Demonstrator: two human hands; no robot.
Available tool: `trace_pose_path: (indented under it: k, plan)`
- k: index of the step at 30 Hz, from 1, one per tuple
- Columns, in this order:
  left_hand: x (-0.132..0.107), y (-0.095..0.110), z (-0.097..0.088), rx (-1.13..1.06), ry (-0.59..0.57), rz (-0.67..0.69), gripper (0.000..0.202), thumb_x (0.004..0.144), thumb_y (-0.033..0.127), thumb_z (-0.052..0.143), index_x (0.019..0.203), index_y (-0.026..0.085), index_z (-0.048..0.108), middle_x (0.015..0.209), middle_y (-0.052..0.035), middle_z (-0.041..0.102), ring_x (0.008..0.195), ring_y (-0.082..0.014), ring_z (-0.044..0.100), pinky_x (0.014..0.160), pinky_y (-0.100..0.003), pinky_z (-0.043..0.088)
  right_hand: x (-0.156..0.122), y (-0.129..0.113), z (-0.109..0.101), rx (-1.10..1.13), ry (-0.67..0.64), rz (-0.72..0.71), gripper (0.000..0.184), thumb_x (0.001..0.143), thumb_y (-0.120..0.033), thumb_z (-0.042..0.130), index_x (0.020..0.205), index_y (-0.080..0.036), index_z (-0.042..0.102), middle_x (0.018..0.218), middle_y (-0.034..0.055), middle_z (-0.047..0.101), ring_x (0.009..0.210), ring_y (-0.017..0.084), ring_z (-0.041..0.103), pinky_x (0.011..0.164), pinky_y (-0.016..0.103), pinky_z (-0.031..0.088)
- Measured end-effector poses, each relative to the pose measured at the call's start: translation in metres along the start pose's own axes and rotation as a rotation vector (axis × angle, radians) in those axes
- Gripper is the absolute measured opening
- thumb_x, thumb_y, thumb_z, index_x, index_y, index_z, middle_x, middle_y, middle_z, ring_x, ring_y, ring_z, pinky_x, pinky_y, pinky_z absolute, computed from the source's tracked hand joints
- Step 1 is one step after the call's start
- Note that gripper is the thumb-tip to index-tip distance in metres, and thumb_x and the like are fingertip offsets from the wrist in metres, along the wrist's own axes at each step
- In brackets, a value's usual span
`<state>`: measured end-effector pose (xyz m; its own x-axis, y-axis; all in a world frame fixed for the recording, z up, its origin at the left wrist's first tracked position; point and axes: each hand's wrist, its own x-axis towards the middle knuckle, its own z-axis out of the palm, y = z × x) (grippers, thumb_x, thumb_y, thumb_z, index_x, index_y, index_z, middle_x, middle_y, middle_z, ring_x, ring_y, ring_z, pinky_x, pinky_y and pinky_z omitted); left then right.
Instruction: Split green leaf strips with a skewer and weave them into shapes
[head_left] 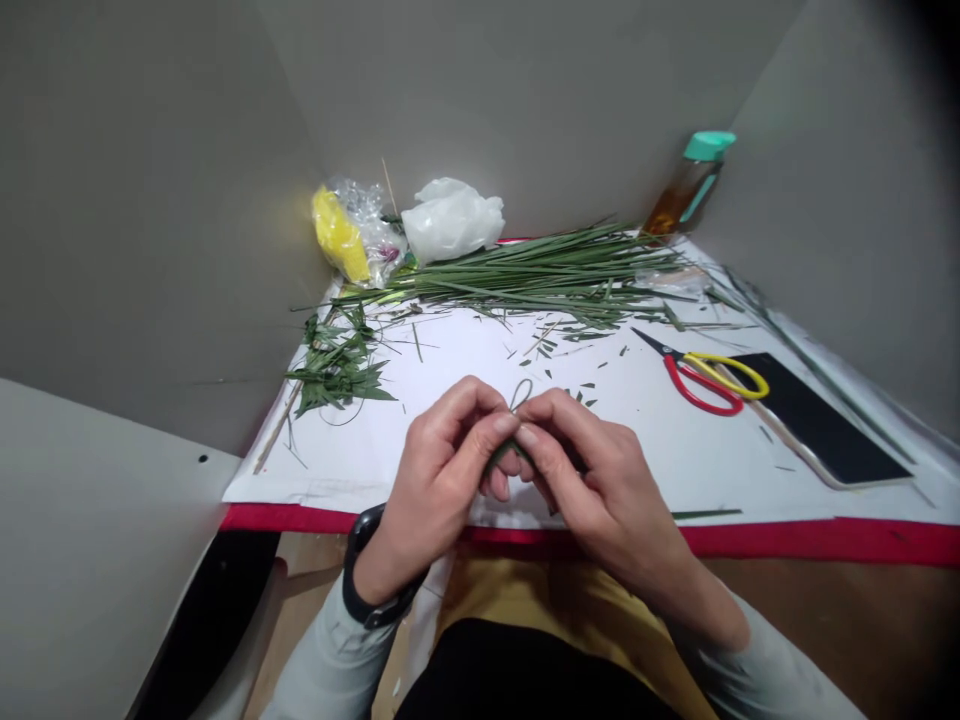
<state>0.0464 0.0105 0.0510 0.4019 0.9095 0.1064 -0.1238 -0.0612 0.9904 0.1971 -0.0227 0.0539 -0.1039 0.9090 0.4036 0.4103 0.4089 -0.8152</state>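
Note:
Fingertips meeting, my left hand [454, 445] and my right hand [585, 460] both pinch a thin green grass strip [521, 393] over the front of the table. A small loop of the strip stands up above the thumbs. Some green also shows below the thumbs, and the rest is hidden by the fingers. Small cut leaf bits [581, 393] lie just beyond the hands. Long green grass blades [525, 268] are heaped across the back of the table. Several woven green leaf pieces [337, 365] rest at the left.
Scissors with red and yellow handles [709, 380] lie partly over a black phone [825, 415] at the right. A bottle with a teal cap [690, 185] stands at the back right. A white plastic bag [454, 220] and a yellow bundle [339, 235] sit at the back left, near grey panels.

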Motion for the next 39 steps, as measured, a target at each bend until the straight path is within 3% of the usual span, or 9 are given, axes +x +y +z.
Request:
trace_pose_path:
  k: [4, 11, 19, 25, 33, 39]
  plan:
    - [-0.003, -0.011, 0.007, 0.090, 0.066, 0.049, 0.018, 0.099, 0.030, 0.057, 0.085, 0.019, 0.053, 0.064, 0.0047, 0.057, 0.049, -0.0055, 0.048, 0.048, -0.017, 0.040, -0.006, 0.007, 0.000, -0.053, -0.022, 0.035, 0.013, 0.100, -0.016, 0.047, 0.090, -0.021, 0.054, 0.067, -0.0050, 0.059, 0.051, 0.007, 0.051, 0.050, 0.019, 0.039]
    - [-0.001, -0.020, 0.011, 0.054, 0.147, 0.040, 0.019, 0.095, 0.033, 0.061, 0.085, 0.020, 0.052, 0.066, 0.0043, 0.055, 0.052, -0.0079, 0.054, 0.048, -0.018, 0.042, -0.007, 0.018, 0.003, -0.108, 0.002, 0.022, 0.010, 0.097, -0.016, 0.052, 0.090, -0.021, 0.056, 0.069, -0.0032, 0.064, 0.051, 0.008, 0.055, 0.048, 0.021, 0.041]
    - [-0.002, -0.022, 0.012, 0.007, 0.232, 0.024, 0.015, 0.092, 0.025, 0.062, 0.080, 0.019, 0.056, 0.061, 0.0043, 0.058, 0.049, -0.0081, 0.055, 0.045, -0.018, 0.043, -0.013, 0.020, 0.010, -0.050, 0.029, 0.060, 0.012, 0.099, -0.021, 0.054, 0.089, -0.022, 0.059, 0.056, -0.0075, 0.059, 0.045, 0.006, 0.054, 0.048, 0.017, 0.043]
    - [-0.002, -0.025, 0.012, 0.083, 0.244, 0.043, 0.016, 0.091, 0.023, 0.062, 0.077, 0.019, 0.057, 0.060, 0.0044, 0.057, 0.048, -0.0077, 0.054, 0.046, -0.018, 0.042, -0.018, 0.019, 0.017, 0.049, 0.080, 0.144, 0.012, 0.099, -0.023, 0.057, 0.087, -0.022, 0.060, 0.056, -0.0065, 0.060, 0.045, 0.007, 0.056, 0.045, 0.015, 0.044]
    - [0.002, -0.016, 0.005, -0.085, 0.167, -0.013, 0.013, 0.089, 0.025, 0.069, 0.083, 0.017, 0.061, 0.061, 0.0036, 0.062, 0.048, -0.0074, 0.056, 0.047, -0.018, 0.044, -0.004, 0.011, 0.015, 0.112, 0.111, 0.119, 0.013, 0.097, -0.018, 0.057, 0.083, -0.020, 0.057, 0.061, -0.0062, 0.064, 0.044, 0.005, 0.059, 0.045, 0.012, 0.047]
    - [-0.001, -0.015, 0.006, -0.089, 0.253, 0.097, 0.014, 0.091, 0.021, 0.068, 0.080, 0.016, 0.062, 0.061, 0.0051, 0.061, 0.048, -0.0043, 0.055, 0.047, -0.014, 0.042, -0.003, 0.005, 0.015, 0.100, 0.100, 0.108, 0.013, 0.097, -0.017, 0.056, 0.085, -0.020, 0.056, 0.066, -0.0056, 0.067, 0.049, 0.004, 0.061, 0.047, 0.012, 0.047]
